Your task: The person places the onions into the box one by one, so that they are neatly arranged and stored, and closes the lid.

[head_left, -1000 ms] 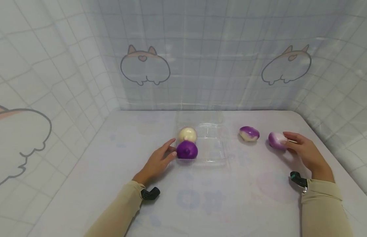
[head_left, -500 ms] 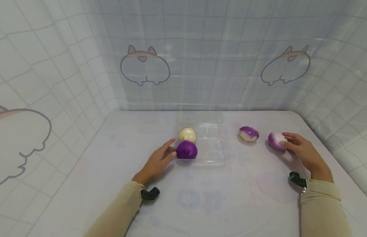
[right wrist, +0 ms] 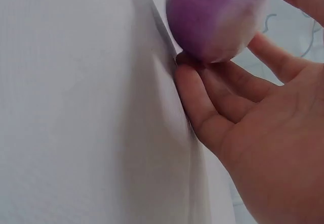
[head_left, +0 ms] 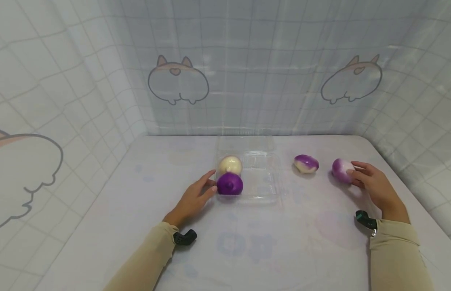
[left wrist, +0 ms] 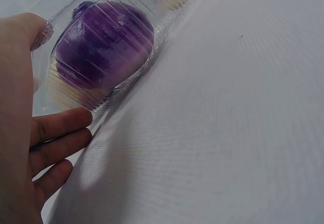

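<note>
My right hand [head_left: 378, 188] grips a purple-and-white onion [head_left: 342, 170] at the right of the table. In the right wrist view, fingers reach beneath the glossy onion [right wrist: 212, 16] and the thumb lies along its side. Beside the clear plastic box [head_left: 260, 184], my left hand [head_left: 190, 200] rests with spread fingers, its thumb touching the rim. Two onions sit in the box's left half: a pale one [head_left: 230, 165] behind and a deep purple one [head_left: 230, 184] in front. The left wrist view shows the purple onion [left wrist: 104, 47] through the ribbed wall.
Another purple-and-cream onion [head_left: 306, 164] lies on the white table cover [head_left: 247, 250] between the box and my right hand. The box's clear lid [head_left: 245, 143] is folded back behind it. Tile-patterned curtains [head_left: 262, 81] enclose the table's back and sides.
The onion in my right hand has turned and shifted slightly up and to the right, showing more purple now. My left hand and the box have stayed in place.
</note>
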Demonstrator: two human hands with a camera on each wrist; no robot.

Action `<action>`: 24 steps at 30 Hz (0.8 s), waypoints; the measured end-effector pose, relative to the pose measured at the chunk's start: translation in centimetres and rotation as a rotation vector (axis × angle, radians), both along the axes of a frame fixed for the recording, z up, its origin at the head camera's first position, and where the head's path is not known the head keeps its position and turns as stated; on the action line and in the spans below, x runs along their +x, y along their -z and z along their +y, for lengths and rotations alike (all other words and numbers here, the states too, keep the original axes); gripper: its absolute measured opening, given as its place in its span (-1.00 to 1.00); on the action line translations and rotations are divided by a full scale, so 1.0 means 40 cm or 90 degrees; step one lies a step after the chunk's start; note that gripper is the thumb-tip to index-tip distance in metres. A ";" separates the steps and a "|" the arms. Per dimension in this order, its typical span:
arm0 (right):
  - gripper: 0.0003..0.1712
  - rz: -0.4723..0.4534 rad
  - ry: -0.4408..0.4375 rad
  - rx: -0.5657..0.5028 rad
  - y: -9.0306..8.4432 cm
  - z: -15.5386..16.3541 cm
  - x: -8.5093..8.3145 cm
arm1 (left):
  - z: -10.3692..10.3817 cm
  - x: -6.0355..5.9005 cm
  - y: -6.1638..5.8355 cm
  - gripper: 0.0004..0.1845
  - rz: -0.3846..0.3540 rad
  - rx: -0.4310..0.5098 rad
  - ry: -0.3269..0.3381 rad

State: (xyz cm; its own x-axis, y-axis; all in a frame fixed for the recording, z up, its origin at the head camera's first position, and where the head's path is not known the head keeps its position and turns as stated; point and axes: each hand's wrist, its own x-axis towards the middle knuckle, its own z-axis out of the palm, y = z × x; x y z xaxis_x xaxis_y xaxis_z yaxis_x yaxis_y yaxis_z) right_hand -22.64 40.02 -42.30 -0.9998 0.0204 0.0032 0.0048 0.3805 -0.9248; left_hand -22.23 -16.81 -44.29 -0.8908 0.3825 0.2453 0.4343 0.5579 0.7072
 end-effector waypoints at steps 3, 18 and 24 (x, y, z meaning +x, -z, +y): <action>-0.34 -0.008 -0.011 -0.140 -0.003 -0.003 -0.003 | 0.001 -0.002 -0.001 -0.36 -0.004 -0.001 -0.001; -0.15 -0.028 -0.066 -0.302 -0.029 -0.069 -0.012 | 0.003 -0.002 -0.007 -0.37 -0.002 -0.002 0.001; -0.18 0.009 -0.105 -0.352 -0.022 -0.089 -0.021 | 0.001 -0.003 0.001 -0.36 0.003 -0.002 0.002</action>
